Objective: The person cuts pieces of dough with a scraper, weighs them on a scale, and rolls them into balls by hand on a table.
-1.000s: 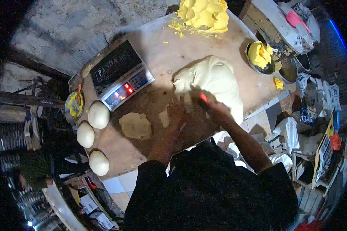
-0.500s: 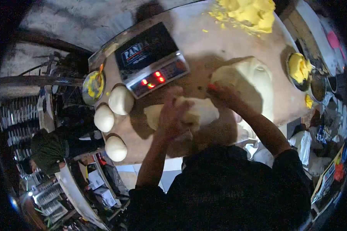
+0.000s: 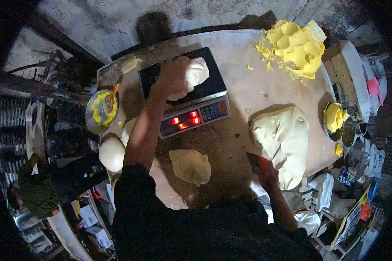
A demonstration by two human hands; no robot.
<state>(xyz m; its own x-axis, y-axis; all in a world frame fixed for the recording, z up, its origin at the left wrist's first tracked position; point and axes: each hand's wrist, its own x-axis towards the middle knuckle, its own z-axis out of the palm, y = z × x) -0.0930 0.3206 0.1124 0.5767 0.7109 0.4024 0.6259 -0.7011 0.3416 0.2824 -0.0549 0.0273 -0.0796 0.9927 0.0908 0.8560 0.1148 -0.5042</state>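
Note:
A digital scale [image 3: 217, 110] with lit red digits stands on the table. On its black top sits a lump of dough [image 3: 197, 71], and my left hand [image 3: 174, 78] is closed around the lump's left side. My right hand [image 3: 269, 177] grips a red-handled scraper [image 3: 260, 163], its dark blade pointing up and left, beside the large mass of dough [image 3: 287, 135]. A smaller flattened dough piece [image 3: 190, 166] lies between my arms, touched by neither hand. At the left, a smooth dough ball [image 3: 112, 154] rests near my left forearm, which partly covers another ball.
A yellow fatty heap [image 3: 294, 48] lies at the table's back right. A bowl with yellow residue [image 3: 102, 112] stands at the left edge, and a container of yellow fat [image 3: 335, 118] at the right. A person in a dark green top [image 3: 38, 191] is at far left.
My left hand has moved from the dough on the table up onto the scale with a lump. A smaller piece stays behind. My right hand has come nearer my body with the scraper.

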